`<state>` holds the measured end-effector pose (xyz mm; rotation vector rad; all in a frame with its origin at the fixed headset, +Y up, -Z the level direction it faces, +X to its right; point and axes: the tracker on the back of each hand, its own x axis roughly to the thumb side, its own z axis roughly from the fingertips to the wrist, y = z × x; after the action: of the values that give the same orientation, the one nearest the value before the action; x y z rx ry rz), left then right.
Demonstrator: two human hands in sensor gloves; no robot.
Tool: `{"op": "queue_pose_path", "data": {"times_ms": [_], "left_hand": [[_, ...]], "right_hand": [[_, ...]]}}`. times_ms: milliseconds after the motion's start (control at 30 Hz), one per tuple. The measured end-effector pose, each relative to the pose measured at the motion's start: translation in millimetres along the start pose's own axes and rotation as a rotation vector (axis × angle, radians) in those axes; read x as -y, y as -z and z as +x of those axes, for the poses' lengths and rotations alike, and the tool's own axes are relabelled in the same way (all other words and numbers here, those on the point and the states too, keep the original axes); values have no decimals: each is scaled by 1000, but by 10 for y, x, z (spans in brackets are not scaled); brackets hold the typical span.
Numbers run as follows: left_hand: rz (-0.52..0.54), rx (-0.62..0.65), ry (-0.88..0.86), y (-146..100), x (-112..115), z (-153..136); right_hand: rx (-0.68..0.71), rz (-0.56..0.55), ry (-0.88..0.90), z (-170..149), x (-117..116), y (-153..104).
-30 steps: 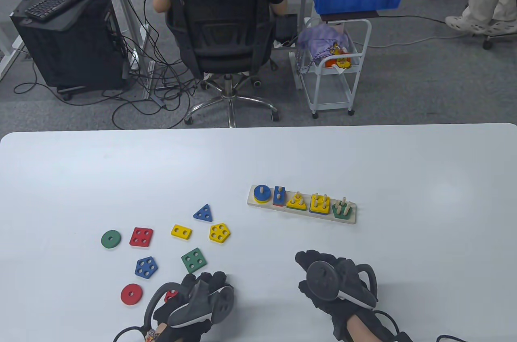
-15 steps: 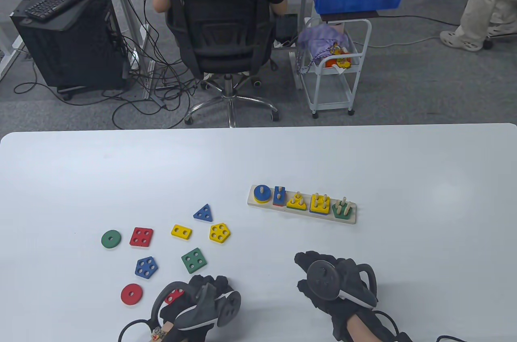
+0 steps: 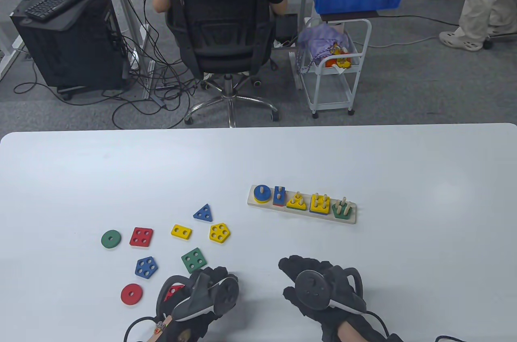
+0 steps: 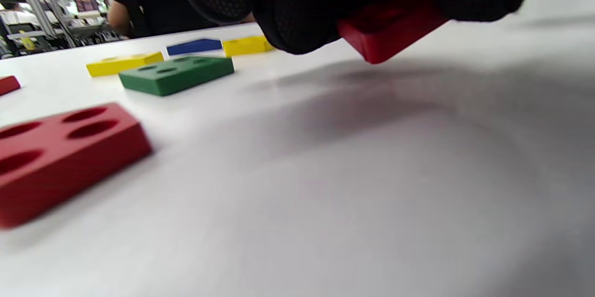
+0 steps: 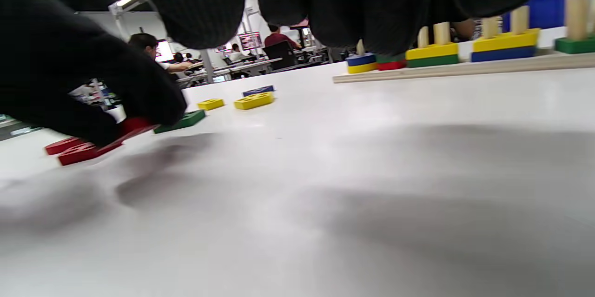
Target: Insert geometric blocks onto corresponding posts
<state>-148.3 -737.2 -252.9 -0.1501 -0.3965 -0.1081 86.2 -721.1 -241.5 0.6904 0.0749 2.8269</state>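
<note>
Red block, flat and thick-edged, is held tilted off the table by the left hand fingers; the table view mostly hides it. Right hand fingers' spread: cannot tell.

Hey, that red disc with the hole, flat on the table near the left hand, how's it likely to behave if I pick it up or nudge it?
The red disc looks rigid, painted wood, so probably stiff and light. Lying flat, it should slide, not roll; on edge it might roll. Its low profile probably calls for an edge pinch.
</note>
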Motion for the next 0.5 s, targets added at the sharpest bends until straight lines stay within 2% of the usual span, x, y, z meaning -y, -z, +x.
{"op": "queue_pose_path", "data": {"times_ms": [67, 100, 233, 267, 400, 500], "left_hand": [[38, -5, -120, -12, -145, -24], [68, 10, -249, -7, -247, -23], [41, 83, -697, 70, -444, 41], [-18, 98, -846, 112, -449, 67], [-201, 197, -1311, 257, -326, 122], [-307, 234, -1451, 319, -223, 208]], "right_hand": [[41, -31, 4, 83, -2, -11], [91, -71, 24, 160, 0, -25], [196, -248, 83, 317, 68, -90], [210, -348, 97, 345, 109, -121], [180, -493, 121, 259, 214, -169], [179, -542, 152, 196, 255, -194]]}}
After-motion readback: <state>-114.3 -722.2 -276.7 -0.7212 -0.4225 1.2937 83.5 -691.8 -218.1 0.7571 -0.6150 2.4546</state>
